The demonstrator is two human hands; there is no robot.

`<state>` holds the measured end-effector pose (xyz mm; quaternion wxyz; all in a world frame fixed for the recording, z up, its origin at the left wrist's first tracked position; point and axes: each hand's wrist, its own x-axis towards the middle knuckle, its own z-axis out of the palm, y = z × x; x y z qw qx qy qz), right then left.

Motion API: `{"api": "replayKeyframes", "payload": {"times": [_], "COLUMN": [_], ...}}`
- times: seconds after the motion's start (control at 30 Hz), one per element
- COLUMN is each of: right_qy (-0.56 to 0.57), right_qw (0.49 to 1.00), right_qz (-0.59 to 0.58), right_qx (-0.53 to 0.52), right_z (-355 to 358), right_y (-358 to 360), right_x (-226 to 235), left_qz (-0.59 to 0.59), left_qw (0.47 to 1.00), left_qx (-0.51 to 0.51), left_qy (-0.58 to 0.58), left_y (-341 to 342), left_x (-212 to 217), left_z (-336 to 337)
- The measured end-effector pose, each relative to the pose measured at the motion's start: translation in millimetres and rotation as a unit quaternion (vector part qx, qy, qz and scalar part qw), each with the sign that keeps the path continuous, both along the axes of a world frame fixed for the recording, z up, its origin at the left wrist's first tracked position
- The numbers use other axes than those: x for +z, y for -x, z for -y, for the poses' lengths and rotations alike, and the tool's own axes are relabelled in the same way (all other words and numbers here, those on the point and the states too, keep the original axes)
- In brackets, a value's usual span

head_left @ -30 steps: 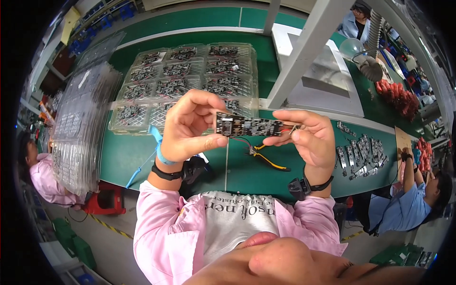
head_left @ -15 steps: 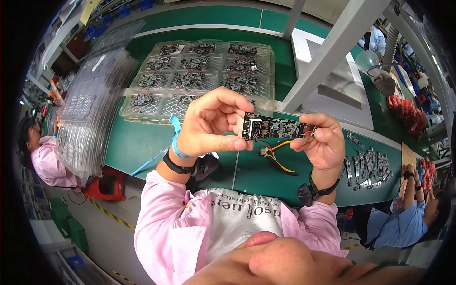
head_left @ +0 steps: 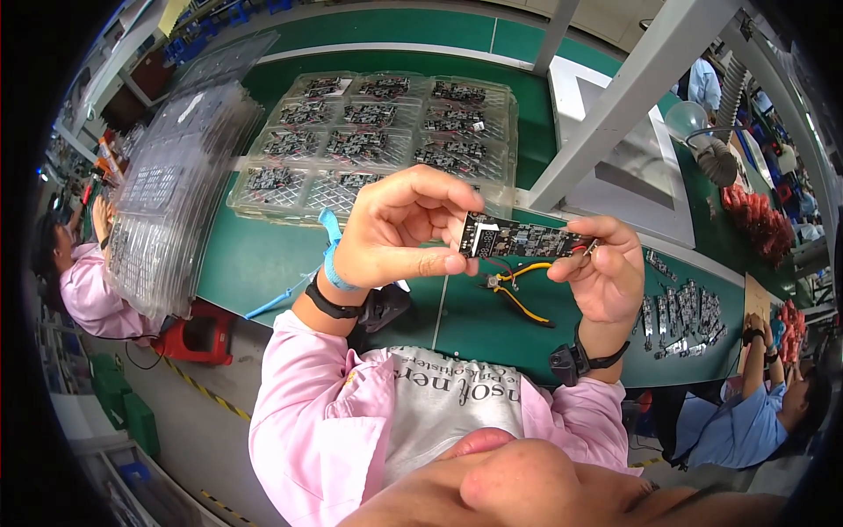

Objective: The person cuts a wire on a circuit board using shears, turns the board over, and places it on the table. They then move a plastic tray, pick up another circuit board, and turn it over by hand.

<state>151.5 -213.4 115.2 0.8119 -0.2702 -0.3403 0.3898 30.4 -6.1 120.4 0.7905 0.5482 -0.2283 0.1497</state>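
Note:
I hold a long black circuit board [head_left: 525, 237] level above the green bench [head_left: 263, 263]. My left hand [head_left: 399, 233] pinches its left end between thumb and fingers. My right hand [head_left: 601, 268] grips the right end. Yellow-handled cutters [head_left: 518, 294] lie on the bench just beneath the board. A blue strap and a black band circle my left wrist; a black band sits on my right wrist.
A clear plastic tray [head_left: 492, 189] with several circuit boards lies behind my hands. A tall stack of empty clear trays [head_left: 167, 184] stands at the left. Small metal parts [head_left: 689, 316] lie at the right. A white frame post [head_left: 632, 97] slants overhead. Other people work at both sides.
Both hands and the board have stayed together. The view has shifted, so the bench and trays sit differently in the picture. My grip looks the same.

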Motion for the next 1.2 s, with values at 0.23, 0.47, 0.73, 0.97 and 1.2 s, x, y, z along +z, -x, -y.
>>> {"api": "replayKeyframes", "payload": {"times": [0.23, 0.47, 0.73, 0.97, 1.2], "right_qy": [-0.039, 0.029, 0.013, 0.013, 0.022], "right_qw": [0.912, 0.762, 0.736, 0.725, 0.728], "right_qz": [0.308, 0.523, 0.538, 0.545, 0.544], "right_qx": [-0.266, -0.380, -0.411, -0.421, -0.415], "right_z": [-12.1, -13.9, -13.6, -13.2, -10.4], "right_y": [0.4, 9.9, 13.3, 15.2, 15.9], "right_x": [-4.8, 5.2, 6.1, 7.6, 8.3], "left_qz": [0.003, 0.025, 0.086, 0.080, 0.042], "left_qw": [0.999, 0.992, 0.988, 0.990, 0.991], "left_qx": [0.042, 0.105, 0.108, 0.101, 0.122], "left_qy": [0.031, -0.067, -0.063, -0.059, -0.037], "left_y": [-8.2, -6.0, -7.7, -7.4, -4.6], "left_x": [7.1, -2.2, -3.3, -3.8, -0.6], "left_z": [10.6, 4.0, 10.1, 9.3, 13.1]}}
